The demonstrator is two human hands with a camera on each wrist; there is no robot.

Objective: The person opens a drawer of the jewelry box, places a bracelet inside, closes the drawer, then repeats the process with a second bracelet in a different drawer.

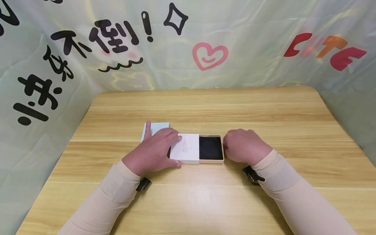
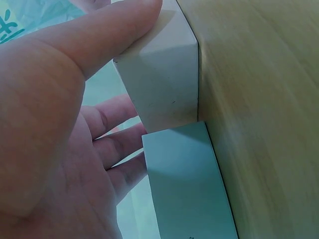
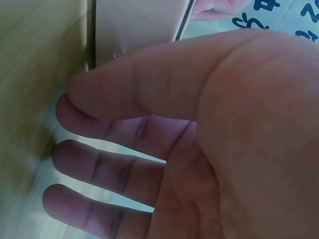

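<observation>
A white cardboard sleeve (image 1: pixel 191 148) with small pink print lies on the table, and its tan inner drawer (image 1: pixel 211 161) sticks out to the right, showing a black lining (image 1: pixel 211 148). My left hand (image 1: pixel 157 148) grips the sleeve from the left, thumb on the near side and fingers on the far side. At the drawer's right end, my right hand (image 1: pixel 245 145) pinches with thumb and forefinger; the pinched spot is hidden behind the thumb (image 3: pixel 134 82). The other fingers are bent. Partly behind my left hand sits a pale blue box (image 1: pixel 161 125), close to the sleeve's left end.
The wooden table (image 1: pixel 211 202) extends around the boxes on all sides. A pale printed cloth (image 1: pixel 249 42) with lettering and a pink heart hangs behind the table's far edge and along its sides.
</observation>
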